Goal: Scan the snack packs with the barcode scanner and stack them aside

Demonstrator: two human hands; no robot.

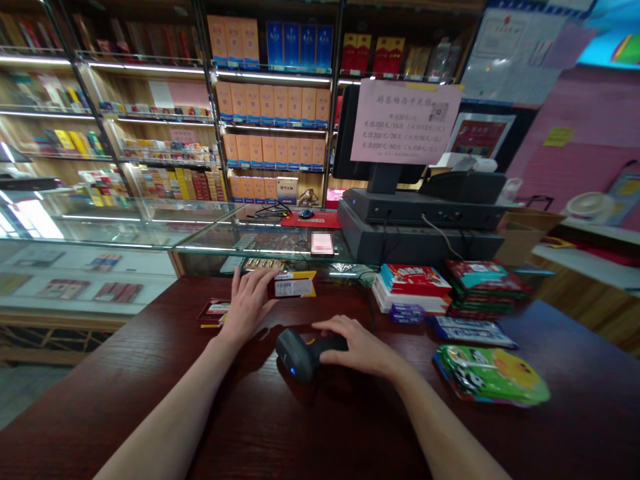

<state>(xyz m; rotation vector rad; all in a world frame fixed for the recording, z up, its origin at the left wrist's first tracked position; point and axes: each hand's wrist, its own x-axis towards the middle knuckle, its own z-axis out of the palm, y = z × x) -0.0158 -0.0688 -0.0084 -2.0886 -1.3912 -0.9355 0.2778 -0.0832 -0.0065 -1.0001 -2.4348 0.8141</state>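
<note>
My left hand grips the left end of a small dark red and yellow box, whose white barcode label faces me. Just left of that wrist, partly covered by it, a flat dark red and yellow pack lies on the counter. A black barcode scanner with a lit blue light is low over the dark wooden counter, its head pointing left. Around its handle, my right hand is loosely closed, thumb on the near side and index finger on the far side.
To the right stand red and white boxes, a purple pack, stacked dark packets, a blue packet and a green panda packet. Behind are a cash register, a monitor with a paper sign and a glass showcase.
</note>
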